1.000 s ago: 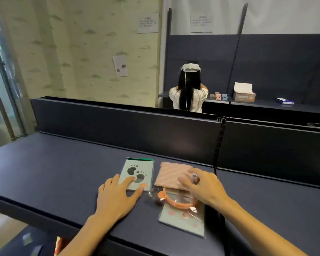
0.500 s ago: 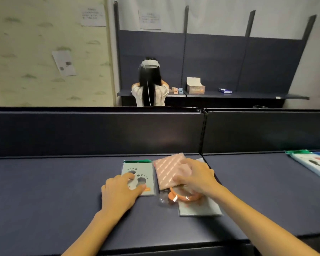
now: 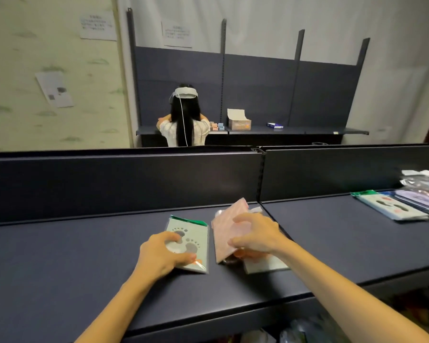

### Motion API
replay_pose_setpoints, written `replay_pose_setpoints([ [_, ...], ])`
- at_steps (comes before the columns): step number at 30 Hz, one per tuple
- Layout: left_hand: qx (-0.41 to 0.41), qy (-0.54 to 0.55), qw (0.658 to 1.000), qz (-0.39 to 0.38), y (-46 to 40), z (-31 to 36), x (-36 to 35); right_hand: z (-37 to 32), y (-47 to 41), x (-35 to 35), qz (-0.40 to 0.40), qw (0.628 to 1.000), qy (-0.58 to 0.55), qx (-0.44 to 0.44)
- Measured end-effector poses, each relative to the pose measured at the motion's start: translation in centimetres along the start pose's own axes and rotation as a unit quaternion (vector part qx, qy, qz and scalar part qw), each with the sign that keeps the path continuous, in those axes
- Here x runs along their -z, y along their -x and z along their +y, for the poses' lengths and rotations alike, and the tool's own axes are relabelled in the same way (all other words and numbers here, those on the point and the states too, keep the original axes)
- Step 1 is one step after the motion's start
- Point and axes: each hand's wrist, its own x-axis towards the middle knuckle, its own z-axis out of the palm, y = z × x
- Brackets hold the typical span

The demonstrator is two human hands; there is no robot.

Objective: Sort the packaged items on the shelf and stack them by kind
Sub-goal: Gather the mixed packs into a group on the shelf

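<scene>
A pale green packet with a footprint design (image 3: 195,240) lies flat on the dark shelf (image 3: 60,256). My left hand (image 3: 162,254) rests on its lower left part, fingers spread over it. Just to its right a pink striped packet (image 3: 224,231) stands tilted up on edge, and my right hand (image 3: 256,235) grips it from the right. Under that hand lies a clear packet with an orange ring (image 3: 264,264), mostly hidden. Far right, a pile of mixed packets (image 3: 406,201) lies on the shelf, a second footprint packet at its front.
A dark back panel (image 3: 122,184) rises behind the shelf, with a slotted upright (image 3: 260,174) at its join. Beyond it a person (image 3: 185,122) stands with their back to me at another shelf holding a small carton (image 3: 238,121). More packets show on a lower shelf (image 3: 295,330).
My right hand has tilted the pink packet up off the orange-ring packet. My view has swung right, bringing the far-right pile into sight. My left hand stays on the footprint packet.
</scene>
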Motion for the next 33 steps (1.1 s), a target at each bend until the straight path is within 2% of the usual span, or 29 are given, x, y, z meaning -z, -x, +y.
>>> replay_pose_setpoints([
  [1,0.004,0.017,1.000,0.005,0.0,-0.2,-0.1,-0.1,0.1,-0.2,-0.001,1.000,-0.015,-0.005],
  [5,0.026,0.149,0.988,0.028,0.0,-0.7,0.0,-0.4,0.5,-0.7,0.028,0.980,-0.191,-0.049],
  [10,0.023,0.214,0.976,0.037,0.3,0.5,0.8,0.7,2.0,0.6,0.048,0.961,-0.268,-0.034],
  [20,-0.018,0.255,0.967,0.013,3.7,6.7,-3.1,6.8,5.9,6.0,0.095,0.958,-0.269,-0.007],
  [33,-0.073,0.281,0.954,-0.076,11.4,18.7,-18.0,24.4,16.1,17.2,0.144,0.952,-0.261,-0.075],
])
